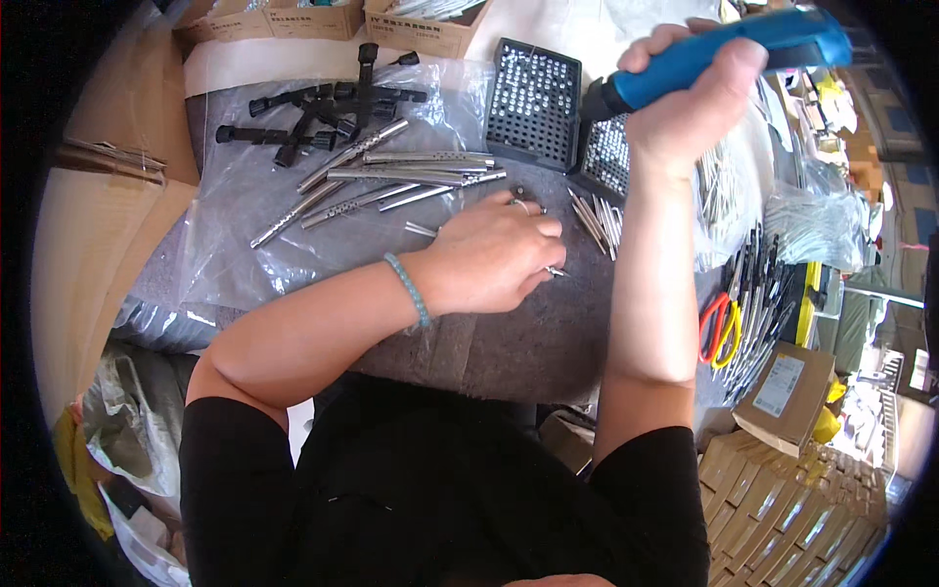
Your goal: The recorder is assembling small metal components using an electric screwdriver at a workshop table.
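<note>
My right hand (690,117) grips a blue electric screwdriver (675,78), raised at the upper right. Its dark nose is over the corner where two black perforated trays meet. In the left tray (558,147) stand many small silver pieces in rows of holes; the other tray (604,157) is partly hidden behind the tool and my arm. My left hand (499,254) rests low over the grey table, fingers curled around a thin metal piece (556,271) whose tip pokes out. Slim silver rods (421,230) show beside its wrist. Pointed metal rods (597,223) lie between my hands.
Perforated silver tubes (391,181) and black plastic fittings (323,108) lie on clear plastic sheeting at the left. Red-and-yellow-handled scissors (722,328) and dark rods (758,303) are to the right. Cardboard boxes (425,34) line the back; another box (785,396) sits at lower right.
</note>
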A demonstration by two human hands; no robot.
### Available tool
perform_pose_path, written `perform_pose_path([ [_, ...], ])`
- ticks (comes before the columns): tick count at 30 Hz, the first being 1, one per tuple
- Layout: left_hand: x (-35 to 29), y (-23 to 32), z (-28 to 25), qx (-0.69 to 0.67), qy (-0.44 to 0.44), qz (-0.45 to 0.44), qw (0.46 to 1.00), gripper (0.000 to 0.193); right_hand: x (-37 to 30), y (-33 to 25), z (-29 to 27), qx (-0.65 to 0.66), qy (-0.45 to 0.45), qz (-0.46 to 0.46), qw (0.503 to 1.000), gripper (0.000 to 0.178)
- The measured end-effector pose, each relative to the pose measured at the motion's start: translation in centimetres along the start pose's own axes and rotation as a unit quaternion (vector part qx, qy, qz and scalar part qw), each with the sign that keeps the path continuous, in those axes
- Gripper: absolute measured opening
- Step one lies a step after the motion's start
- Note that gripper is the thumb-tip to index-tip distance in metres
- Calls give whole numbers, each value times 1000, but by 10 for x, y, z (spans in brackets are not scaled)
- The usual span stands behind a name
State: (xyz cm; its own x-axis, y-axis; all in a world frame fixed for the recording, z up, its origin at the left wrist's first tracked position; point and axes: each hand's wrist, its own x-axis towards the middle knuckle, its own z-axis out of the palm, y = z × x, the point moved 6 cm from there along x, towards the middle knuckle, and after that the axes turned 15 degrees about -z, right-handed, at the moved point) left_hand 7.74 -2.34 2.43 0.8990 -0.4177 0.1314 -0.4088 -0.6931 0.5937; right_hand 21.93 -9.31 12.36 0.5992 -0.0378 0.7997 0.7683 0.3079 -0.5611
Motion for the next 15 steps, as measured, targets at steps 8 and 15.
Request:
perform_pose_path([
  [8,2,-3,2,-4,-19,-13,1000,12,-13,22,25,0,60,66,996,44],
  [15,2,-3,0,-6,-12,-11,1000,11,-9,31,23,-38,-1,-5,999,57],
])
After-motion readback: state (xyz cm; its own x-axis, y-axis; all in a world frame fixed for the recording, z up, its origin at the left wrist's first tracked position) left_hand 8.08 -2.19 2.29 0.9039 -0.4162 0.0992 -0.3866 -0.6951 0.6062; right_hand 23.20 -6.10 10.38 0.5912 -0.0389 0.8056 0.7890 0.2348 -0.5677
